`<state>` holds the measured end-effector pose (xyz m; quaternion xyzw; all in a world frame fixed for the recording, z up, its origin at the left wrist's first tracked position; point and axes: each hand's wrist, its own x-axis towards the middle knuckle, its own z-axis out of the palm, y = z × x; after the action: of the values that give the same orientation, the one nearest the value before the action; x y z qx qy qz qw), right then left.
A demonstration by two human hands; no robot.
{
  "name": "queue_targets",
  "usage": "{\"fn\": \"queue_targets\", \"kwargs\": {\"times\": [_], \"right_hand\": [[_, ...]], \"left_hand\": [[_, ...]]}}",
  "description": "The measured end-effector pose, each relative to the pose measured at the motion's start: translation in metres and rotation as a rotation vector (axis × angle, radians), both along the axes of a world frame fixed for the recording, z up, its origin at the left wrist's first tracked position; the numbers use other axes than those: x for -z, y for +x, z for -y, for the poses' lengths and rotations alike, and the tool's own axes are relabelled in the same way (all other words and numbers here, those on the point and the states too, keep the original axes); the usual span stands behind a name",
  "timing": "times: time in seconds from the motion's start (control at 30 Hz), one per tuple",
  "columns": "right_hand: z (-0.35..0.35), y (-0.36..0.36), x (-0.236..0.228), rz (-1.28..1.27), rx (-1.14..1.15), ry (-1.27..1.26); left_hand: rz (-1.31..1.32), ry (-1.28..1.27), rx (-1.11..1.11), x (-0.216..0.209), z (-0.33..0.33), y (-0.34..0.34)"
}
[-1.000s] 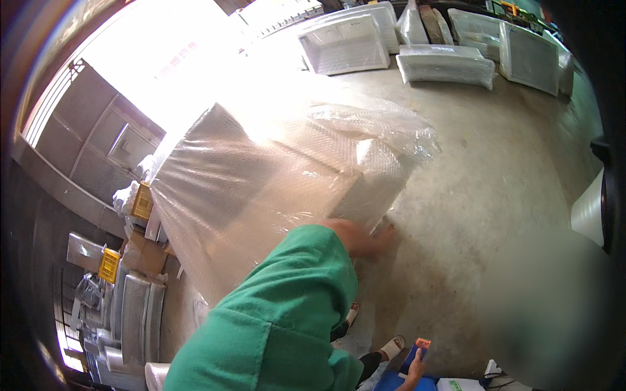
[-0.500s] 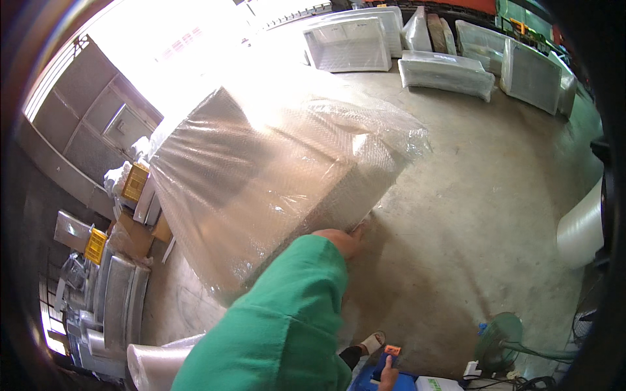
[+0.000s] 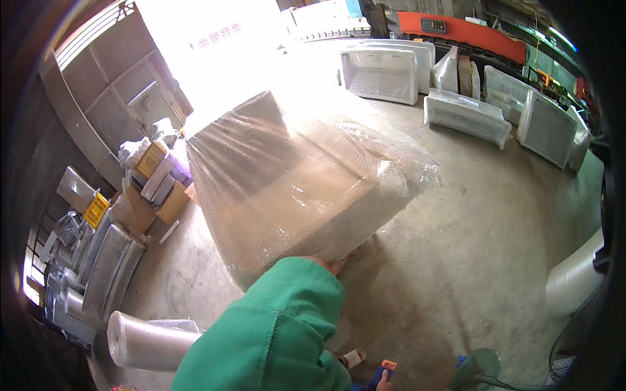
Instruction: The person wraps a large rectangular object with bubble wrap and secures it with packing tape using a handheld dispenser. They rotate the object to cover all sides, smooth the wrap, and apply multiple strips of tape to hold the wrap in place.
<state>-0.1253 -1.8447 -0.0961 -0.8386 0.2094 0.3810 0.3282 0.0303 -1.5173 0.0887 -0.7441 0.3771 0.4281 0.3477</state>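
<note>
A large box-shaped object (image 3: 280,202) draped in clear bubble wrap stands before me, brownish through the film. Loose wrap (image 3: 417,171) bunches out at its right end. My left arm, in a green sleeve, reaches to its near lower edge. There my left hand (image 3: 334,266) is against the wrapped side, with its fingers mostly hidden by the sleeve and the object. Low in the picture, my right hand (image 3: 385,384) is closed around a blue hand tool with an orange end (image 3: 389,365). A sandalled foot (image 3: 354,357) is just left of it.
A bubble wrap roll (image 3: 150,342) lies at lower left; another pale roll (image 3: 574,277) stands at right. A green round base with a cable (image 3: 479,370) is at lower right. Wrapped panels (image 3: 378,73) line the back. Cartons (image 3: 171,203) and yellow crates (image 3: 96,210) are along the left.
The view has tilted up, showing more of the background. My left hand has drawn back along the near edge toward the object's left corner. The right hand still holds the tool.
</note>
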Motion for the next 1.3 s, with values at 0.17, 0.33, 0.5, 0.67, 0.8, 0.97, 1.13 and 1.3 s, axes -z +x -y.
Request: {"fn": "queue_targets", "kwargs": {"times": [0.17, 0.33, 0.5, 0.67, 0.8, 0.97, 1.13, 1.3], "right_hand": [[0.006, 0.004, -0.005, 0.014, -0.085, 0.017], [0.008, 0.009, -0.017, 0.017, -0.201, -0.018], [-0.005, 0.013, -0.036, 0.035, -0.320, -0.063], [-0.039, 0.008, -0.050, 0.063, -0.444, -0.092], [-0.090, -0.006, -0.062, 0.076, -0.565, -0.128], [-0.198, -0.052, -0.064, 0.055, -0.683, -0.105], [-0.303, -0.100, -0.074, 0.002, -0.805, -0.117], [-0.388, -0.129, -0.078, -0.071, -0.892, -0.165]], "left_hand": [[0.039, -0.086, -0.177, 0.008, 0.013, -0.037], [0.085, -0.311, -0.582, 0.029, 0.016, -0.082], [0.109, -0.582, -1.002, 0.036, 0.009, -0.130], [0.100, -0.807, -1.251, 0.049, -0.012, -0.194], [0.060, -1.046, -1.413, 0.078, -0.033, -0.264], [0.056, -1.309, -1.535, 0.085, -0.103, -0.373], [0.311, -1.080, -2.027, 0.082, -0.259, -0.477], [0.521, -1.131, -2.228, 0.064, -0.410, -0.516]]}}
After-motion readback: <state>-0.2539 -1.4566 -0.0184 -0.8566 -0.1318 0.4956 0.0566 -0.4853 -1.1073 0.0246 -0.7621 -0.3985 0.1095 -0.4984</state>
